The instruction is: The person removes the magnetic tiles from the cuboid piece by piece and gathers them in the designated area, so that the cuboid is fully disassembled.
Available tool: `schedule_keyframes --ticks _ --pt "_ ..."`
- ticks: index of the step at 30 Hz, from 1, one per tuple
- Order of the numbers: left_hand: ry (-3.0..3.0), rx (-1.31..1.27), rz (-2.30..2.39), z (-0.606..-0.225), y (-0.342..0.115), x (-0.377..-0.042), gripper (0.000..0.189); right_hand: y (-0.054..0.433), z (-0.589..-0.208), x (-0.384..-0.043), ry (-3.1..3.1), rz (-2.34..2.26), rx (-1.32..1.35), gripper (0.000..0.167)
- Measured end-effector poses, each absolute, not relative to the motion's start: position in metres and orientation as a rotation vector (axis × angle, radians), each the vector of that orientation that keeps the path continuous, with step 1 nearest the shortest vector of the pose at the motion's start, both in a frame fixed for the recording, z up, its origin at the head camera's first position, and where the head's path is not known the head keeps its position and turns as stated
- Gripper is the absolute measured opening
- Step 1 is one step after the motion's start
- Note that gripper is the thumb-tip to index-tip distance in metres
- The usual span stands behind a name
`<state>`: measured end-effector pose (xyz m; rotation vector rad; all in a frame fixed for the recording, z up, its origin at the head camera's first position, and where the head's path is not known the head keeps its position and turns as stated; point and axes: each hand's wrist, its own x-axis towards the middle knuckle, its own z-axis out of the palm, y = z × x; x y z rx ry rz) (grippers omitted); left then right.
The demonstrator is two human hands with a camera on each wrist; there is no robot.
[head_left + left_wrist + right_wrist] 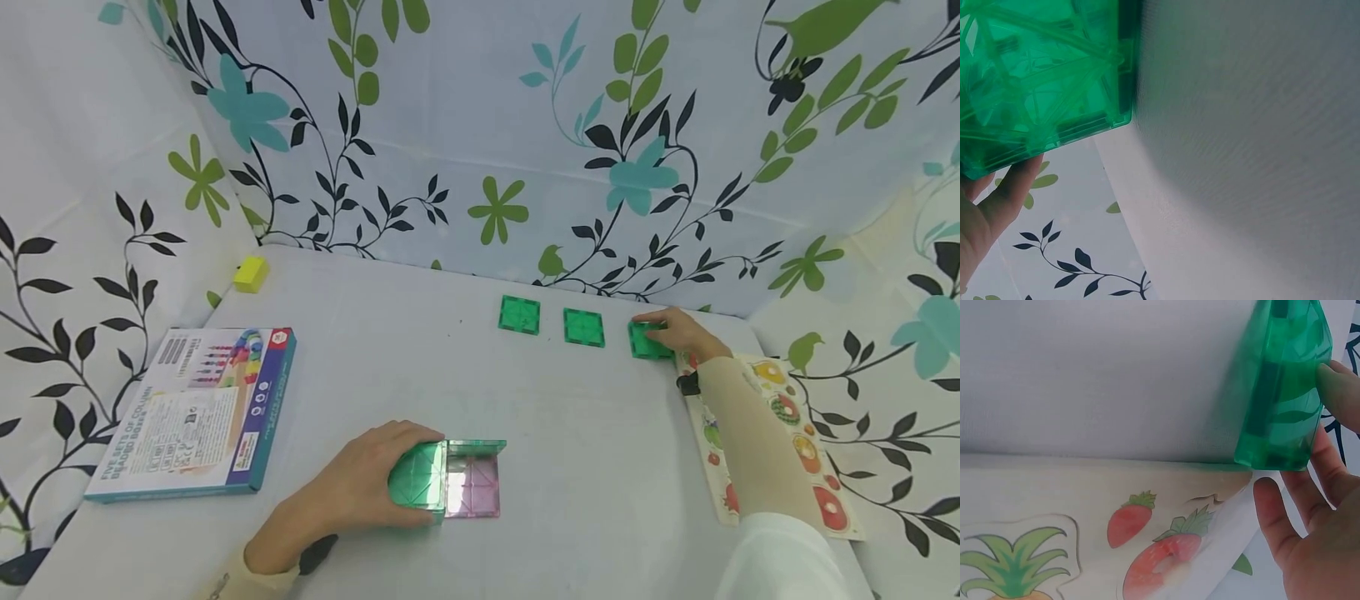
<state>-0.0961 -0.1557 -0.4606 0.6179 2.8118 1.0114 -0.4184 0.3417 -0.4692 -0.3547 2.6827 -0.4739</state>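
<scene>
In the head view my left hand [367, 479] grips a box shape built from green magnetic tiles [416, 475], fingers on its far side and thumb on its near side. The left wrist view shows the green tile wall [1041, 75] up close. Against it lies a pink magnetic tile [474, 487], with a green tile [480, 447] standing along its far edge. At the far right my right hand [682, 333] holds a green magnetic tile [643, 342]; its thumb and fingers lie at the tile's edges in the right wrist view. Two more green tiles, a left one [519, 315] and a middle one [583, 327], lie flat.
A boxed bead set [195, 408] lies on the left of the white table [360, 358]. A yellow block [251, 273] sits at the far left corner. Under my right forearm is a fruit-picture board [787, 408]. Patterned cloth [450, 125] hangs behind the table.
</scene>
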Motion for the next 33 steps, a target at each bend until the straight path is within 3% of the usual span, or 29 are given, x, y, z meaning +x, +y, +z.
schedule_keyframes --ticks 10,17,33 --pt "2.826 0.627 1.014 -0.461 -0.155 -0.096 0.079 0.336 -0.469 -0.414 2.725 -0.36 -0.382 0.051" --pt "2.847 0.675 1.016 -0.462 -0.156 -0.096 0.078 0.336 -0.461 -0.406 2.661 -0.32 -0.422 0.095" --pt "2.854 0.673 1.014 -0.462 -0.157 -0.096 0.079 0.327 -0.462 -0.406 2.69 -0.289 -0.378 0.098"
